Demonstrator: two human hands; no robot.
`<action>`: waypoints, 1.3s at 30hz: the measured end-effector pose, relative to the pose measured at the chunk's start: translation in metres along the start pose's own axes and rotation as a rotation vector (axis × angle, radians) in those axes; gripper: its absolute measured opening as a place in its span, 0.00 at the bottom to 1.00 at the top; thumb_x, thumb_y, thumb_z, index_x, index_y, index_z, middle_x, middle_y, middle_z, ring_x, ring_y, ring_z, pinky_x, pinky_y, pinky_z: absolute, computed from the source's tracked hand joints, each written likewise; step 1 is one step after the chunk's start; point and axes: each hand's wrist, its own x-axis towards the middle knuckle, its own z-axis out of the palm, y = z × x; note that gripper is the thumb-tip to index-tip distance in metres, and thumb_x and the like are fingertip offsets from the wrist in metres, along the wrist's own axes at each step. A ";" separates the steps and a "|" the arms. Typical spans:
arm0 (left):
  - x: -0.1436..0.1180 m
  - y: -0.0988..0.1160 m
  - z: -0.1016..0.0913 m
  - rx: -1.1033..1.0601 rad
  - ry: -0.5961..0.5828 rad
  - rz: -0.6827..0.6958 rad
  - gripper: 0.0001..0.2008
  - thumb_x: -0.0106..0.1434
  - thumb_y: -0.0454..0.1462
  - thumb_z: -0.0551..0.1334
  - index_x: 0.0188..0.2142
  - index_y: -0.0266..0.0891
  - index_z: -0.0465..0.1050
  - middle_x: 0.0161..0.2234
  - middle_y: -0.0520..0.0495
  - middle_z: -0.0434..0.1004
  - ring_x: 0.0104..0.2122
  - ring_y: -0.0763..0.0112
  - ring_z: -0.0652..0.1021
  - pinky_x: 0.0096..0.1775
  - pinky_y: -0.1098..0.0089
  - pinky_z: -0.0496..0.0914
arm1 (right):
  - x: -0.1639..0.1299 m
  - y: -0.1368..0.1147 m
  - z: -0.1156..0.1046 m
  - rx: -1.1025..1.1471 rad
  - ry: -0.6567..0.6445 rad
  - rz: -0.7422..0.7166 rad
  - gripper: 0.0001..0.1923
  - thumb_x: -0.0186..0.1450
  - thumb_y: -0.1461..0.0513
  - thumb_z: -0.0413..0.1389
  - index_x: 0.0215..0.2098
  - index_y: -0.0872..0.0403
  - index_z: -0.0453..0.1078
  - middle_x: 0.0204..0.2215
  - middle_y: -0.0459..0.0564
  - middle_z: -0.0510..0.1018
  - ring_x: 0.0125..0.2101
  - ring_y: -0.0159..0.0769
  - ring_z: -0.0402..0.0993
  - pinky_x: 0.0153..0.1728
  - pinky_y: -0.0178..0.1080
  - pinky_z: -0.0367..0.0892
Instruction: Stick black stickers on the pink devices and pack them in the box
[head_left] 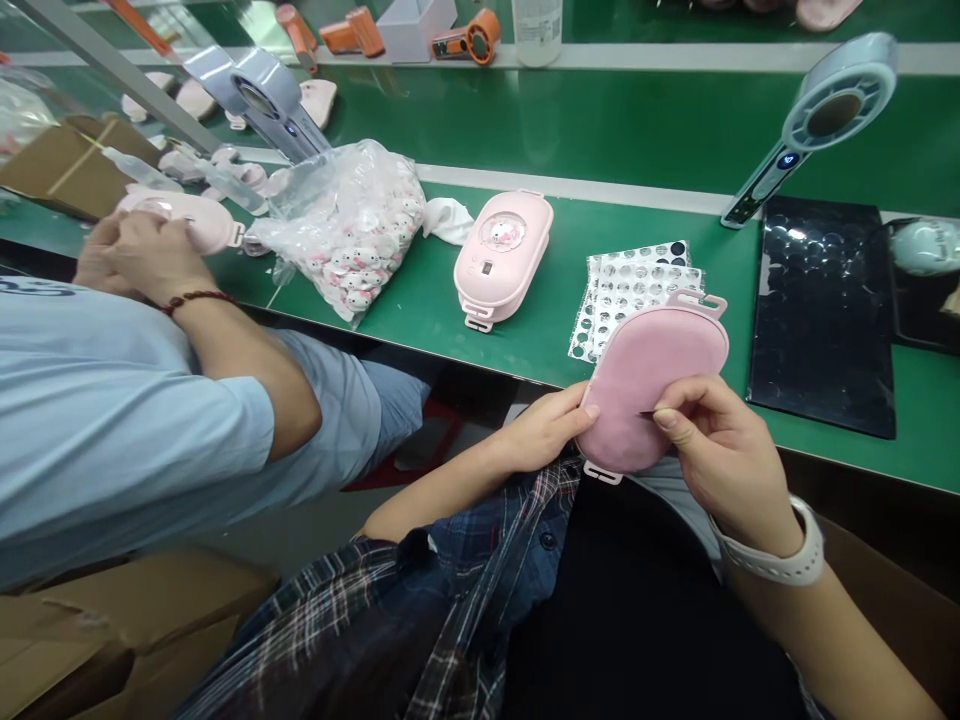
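My left hand (pixel 551 425) grips the left edge of a pink oval device (pixel 637 370), its thumb on the plain face turned up to me. Strap loops stick out at both ends of the device, which is tilted in front of my body. Against that face, my right hand (pixel 720 450) pinches a small, thin dark piece (pixel 646 413) between thumb and forefinger; its exact kind does not show. Just behind the device lie overlapping white sheets with dark round dots (pixel 626 290), partly hidden by it.
A second pink device (pixel 504 255) lies face up on the green bench (pixel 420 290). A plastic bag of small white-and-pink pieces (pixel 360 240) is farther left, near a co-worker's hands (pixel 146 255). On the right are a black sheet (pixel 823 310) and a blue handheld fan (pixel 817 125).
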 end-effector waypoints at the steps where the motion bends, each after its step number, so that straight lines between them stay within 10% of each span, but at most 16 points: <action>1: 0.000 0.000 0.001 0.009 0.015 -0.006 0.27 0.73 0.51 0.55 0.62 0.37 0.70 0.65 0.37 0.72 0.65 0.48 0.71 0.66 0.52 0.62 | 0.000 0.000 0.000 -0.011 0.002 -0.004 0.04 0.68 0.60 0.64 0.34 0.48 0.76 0.33 0.45 0.71 0.35 0.34 0.68 0.34 0.36 0.62; 11: -0.002 0.002 -0.012 0.076 -0.132 0.078 0.30 0.73 0.52 0.54 0.66 0.37 0.67 0.68 0.37 0.68 0.67 0.49 0.68 0.68 0.53 0.60 | 0.003 0.002 0.000 0.246 -0.032 0.142 0.13 0.65 0.51 0.69 0.33 0.49 0.75 0.31 0.44 0.70 0.31 0.32 0.64 0.31 0.34 0.59; 27: 0.006 -0.002 0.001 0.059 0.210 -0.065 0.39 0.69 0.66 0.50 0.45 0.32 0.78 0.45 0.38 0.82 0.44 0.55 0.79 0.49 0.60 0.72 | 0.001 -0.013 0.007 -0.047 -0.037 -0.001 0.15 0.69 0.49 0.63 0.32 0.49 0.75 0.33 0.48 0.70 0.33 0.37 0.66 0.32 0.38 0.64; 39: 0.004 0.001 -0.017 -0.187 -0.206 -0.026 0.33 0.68 0.57 0.63 0.63 0.38 0.72 0.61 0.35 0.76 0.60 0.50 0.75 0.59 0.56 0.68 | 0.008 -0.016 0.004 0.311 0.021 0.213 0.20 0.57 0.47 0.73 0.29 0.50 0.73 0.28 0.45 0.70 0.30 0.34 0.63 0.30 0.36 0.60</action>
